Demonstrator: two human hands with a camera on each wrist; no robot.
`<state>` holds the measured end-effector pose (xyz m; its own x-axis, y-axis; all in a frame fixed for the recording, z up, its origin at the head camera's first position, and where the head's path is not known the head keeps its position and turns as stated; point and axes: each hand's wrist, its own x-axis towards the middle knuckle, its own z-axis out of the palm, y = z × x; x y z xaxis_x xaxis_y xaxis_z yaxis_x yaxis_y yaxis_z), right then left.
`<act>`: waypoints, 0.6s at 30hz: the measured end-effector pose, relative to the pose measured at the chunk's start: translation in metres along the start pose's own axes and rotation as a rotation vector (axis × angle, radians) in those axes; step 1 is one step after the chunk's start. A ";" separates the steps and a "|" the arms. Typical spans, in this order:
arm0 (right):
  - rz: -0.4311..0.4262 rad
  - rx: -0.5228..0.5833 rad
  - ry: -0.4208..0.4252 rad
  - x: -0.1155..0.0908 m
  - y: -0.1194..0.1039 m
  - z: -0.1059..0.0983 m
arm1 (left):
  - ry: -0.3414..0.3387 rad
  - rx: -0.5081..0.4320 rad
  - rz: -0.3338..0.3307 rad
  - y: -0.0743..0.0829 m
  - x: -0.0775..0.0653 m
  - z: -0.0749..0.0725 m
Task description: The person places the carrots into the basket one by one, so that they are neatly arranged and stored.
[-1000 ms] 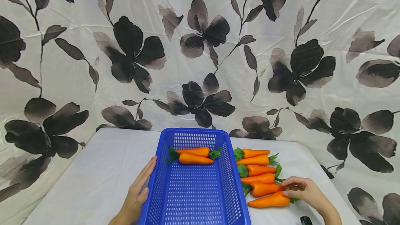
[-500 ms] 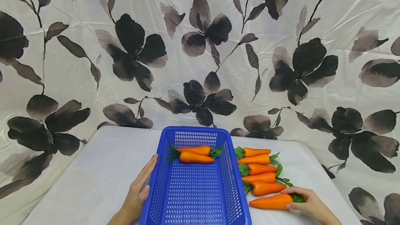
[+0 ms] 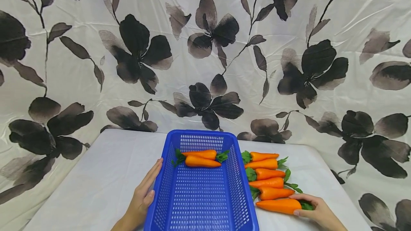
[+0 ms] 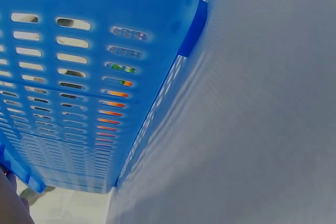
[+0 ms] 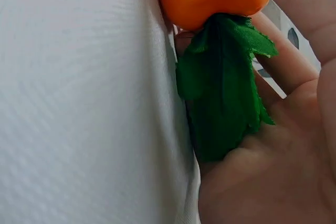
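Pinching the nearest carrot (image 3: 278,206), the right hand (image 3: 316,209) curves; the straight-fingered left hand (image 3: 141,194) touches the basket (image 3: 199,195).

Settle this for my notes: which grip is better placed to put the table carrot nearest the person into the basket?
Likely the right grip: it holds that carrot at the leafy end, just right of the basket. The left grip rests against the basket's opposite side, across from the carrot.

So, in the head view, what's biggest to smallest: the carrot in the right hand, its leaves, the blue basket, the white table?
1. White table
2. Blue basket
3. Carrot in the right hand
4. Its leaves, partly hidden by the hand
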<state>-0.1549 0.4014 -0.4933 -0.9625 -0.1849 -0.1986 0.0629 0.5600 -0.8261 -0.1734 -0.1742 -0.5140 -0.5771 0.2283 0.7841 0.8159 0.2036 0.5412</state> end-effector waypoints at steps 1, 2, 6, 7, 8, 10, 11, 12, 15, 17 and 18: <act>-0.001 -0.006 0.002 0.000 -0.001 0.000 | 0.002 -0.001 0.007 0.000 0.000 0.000; 0.000 -0.017 0.006 -0.001 -0.001 -0.001 | 0.005 -0.004 0.016 -0.001 0.000 0.000; 0.026 -0.069 0.050 -0.003 -0.009 -0.005 | 0.010 -0.001 0.041 -0.001 0.002 0.000; 0.035 -0.084 0.062 -0.003 -0.011 -0.006 | 0.010 0.001 0.041 -0.001 0.003 0.000; 0.043 -0.091 0.071 -0.003 -0.014 -0.007 | 0.010 0.003 0.037 -0.001 0.003 0.000; 0.056 -0.094 0.085 -0.004 -0.018 -0.009 | 0.010 0.007 0.033 0.000 0.003 0.000; 0.062 -0.097 0.092 -0.004 -0.020 -0.011 | 0.010 0.008 0.031 0.001 0.003 0.000; 0.061 -0.099 0.098 -0.004 -0.022 -0.012 | 0.010 0.010 0.028 0.001 0.003 0.000; 0.039 -0.100 0.131 -0.007 -0.030 -0.017 | 0.010 0.015 0.019 0.002 0.002 0.000; 0.005 -0.102 0.165 -0.008 -0.036 -0.021 | 0.007 0.019 0.008 0.003 0.002 0.000; -0.012 -0.098 0.181 -0.009 -0.039 -0.022 | 0.006 0.020 0.004 0.003 0.002 0.000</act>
<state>-0.1550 0.3991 -0.4475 -0.9954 -0.0487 -0.0831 0.0332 0.6363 -0.7707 -0.1723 -0.1733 -0.5111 -0.5740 0.2237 0.7877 0.8170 0.2215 0.5324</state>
